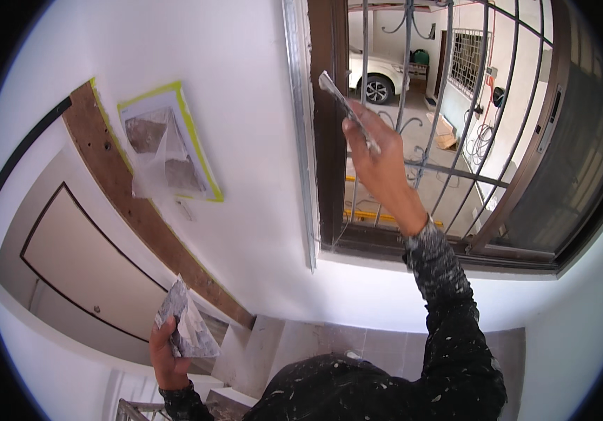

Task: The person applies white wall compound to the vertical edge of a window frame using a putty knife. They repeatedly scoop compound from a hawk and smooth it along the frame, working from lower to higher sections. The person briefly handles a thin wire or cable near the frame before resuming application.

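My right hand (375,158) is raised at the window's left side, closed on a thin, pale-smeared putty knife (336,91) whose tip points up toward the dark brown frame (326,217). Just left of that frame, a narrow metal strip (299,140) runs down the white wall. Low at the left, my left hand (167,354) grips a flat, smeared board (186,330) with white paste heaped on it. Both sleeves are dark and spattered with white.
A panel (197,154) edged with yellow tape and loose plastic hangs left. A brown strip (98,140) descends past a pale door (84,259). Steps (252,351) lie below. Through the window grille (456,175) a white car (365,70) shows; a sliding pane (568,196) is at right.
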`<action>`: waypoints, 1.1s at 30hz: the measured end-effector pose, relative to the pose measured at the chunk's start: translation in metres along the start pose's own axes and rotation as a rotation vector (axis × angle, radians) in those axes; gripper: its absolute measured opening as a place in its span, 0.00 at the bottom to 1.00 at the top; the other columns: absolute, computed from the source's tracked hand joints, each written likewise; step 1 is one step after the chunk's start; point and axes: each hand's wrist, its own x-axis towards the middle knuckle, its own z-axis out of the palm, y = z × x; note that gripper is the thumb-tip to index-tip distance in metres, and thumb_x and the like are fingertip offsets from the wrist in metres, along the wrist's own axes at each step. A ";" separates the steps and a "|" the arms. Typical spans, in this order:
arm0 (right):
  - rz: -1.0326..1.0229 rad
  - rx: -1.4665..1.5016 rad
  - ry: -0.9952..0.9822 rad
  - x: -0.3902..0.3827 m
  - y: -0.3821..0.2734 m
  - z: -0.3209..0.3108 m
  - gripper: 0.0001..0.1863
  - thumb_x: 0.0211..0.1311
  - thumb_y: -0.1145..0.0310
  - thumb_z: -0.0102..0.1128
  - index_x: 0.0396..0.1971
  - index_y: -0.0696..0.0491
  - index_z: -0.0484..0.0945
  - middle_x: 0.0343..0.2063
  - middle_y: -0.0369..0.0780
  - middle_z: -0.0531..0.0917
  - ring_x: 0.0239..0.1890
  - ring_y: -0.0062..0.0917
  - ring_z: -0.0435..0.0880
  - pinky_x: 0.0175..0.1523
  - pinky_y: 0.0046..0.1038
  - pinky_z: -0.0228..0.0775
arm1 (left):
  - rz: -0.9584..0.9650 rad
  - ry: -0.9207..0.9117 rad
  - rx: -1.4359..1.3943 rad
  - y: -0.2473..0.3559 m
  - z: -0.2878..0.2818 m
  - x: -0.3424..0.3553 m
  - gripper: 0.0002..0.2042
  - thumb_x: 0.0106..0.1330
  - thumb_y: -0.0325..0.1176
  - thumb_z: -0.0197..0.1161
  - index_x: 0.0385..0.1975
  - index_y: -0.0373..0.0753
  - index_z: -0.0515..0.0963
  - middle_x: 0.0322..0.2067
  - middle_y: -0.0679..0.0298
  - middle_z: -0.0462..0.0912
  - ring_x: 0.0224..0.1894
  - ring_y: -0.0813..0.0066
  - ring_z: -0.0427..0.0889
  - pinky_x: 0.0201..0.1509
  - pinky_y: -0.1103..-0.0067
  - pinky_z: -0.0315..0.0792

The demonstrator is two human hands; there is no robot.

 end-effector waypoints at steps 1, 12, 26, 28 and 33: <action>0.073 0.012 0.029 0.017 0.014 -0.002 0.17 0.69 0.72 0.59 0.56 0.60 0.78 0.44 0.51 0.85 0.44 0.28 0.84 0.50 0.26 0.75 | -0.005 -0.003 0.003 0.000 0.004 0.000 0.22 0.63 0.25 0.60 0.58 0.30 0.71 0.50 0.56 0.82 0.51 0.63 0.83 0.56 0.68 0.77; 0.002 -0.033 0.046 0.219 0.016 -0.022 0.18 0.67 0.65 0.56 0.52 0.59 0.80 0.41 0.57 0.84 0.45 0.50 0.85 0.51 0.36 0.76 | 0.267 -0.065 0.638 -0.019 0.036 -0.009 0.27 0.59 0.29 0.64 0.60 0.30 0.71 0.54 0.54 0.81 0.55 0.63 0.80 0.59 0.68 0.74; -0.275 -0.162 0.132 0.325 0.002 -0.016 0.20 0.65 0.64 0.54 0.51 0.60 0.81 0.36 0.59 0.84 0.41 0.52 0.83 0.51 0.42 0.74 | 0.065 -0.004 0.136 -0.022 0.029 -0.028 0.23 0.68 0.31 0.54 0.62 0.32 0.72 0.55 0.59 0.79 0.56 0.68 0.78 0.59 0.71 0.74; -0.311 -0.207 0.119 0.326 0.004 -0.013 0.20 0.65 0.65 0.54 0.51 0.59 0.81 0.35 0.58 0.85 0.40 0.51 0.84 0.50 0.43 0.75 | 0.234 -0.017 0.469 -0.024 0.024 -0.031 0.22 0.67 0.29 0.55 0.62 0.32 0.72 0.55 0.60 0.79 0.55 0.67 0.79 0.59 0.70 0.74; -0.245 -0.235 0.068 0.297 0.016 -0.006 0.21 0.70 0.57 0.53 0.56 0.53 0.80 0.36 0.55 0.85 0.41 0.49 0.84 0.50 0.41 0.73 | 0.148 0.027 0.187 -0.027 0.024 -0.021 0.23 0.64 0.27 0.60 0.60 0.34 0.72 0.51 0.58 0.82 0.50 0.63 0.83 0.54 0.67 0.79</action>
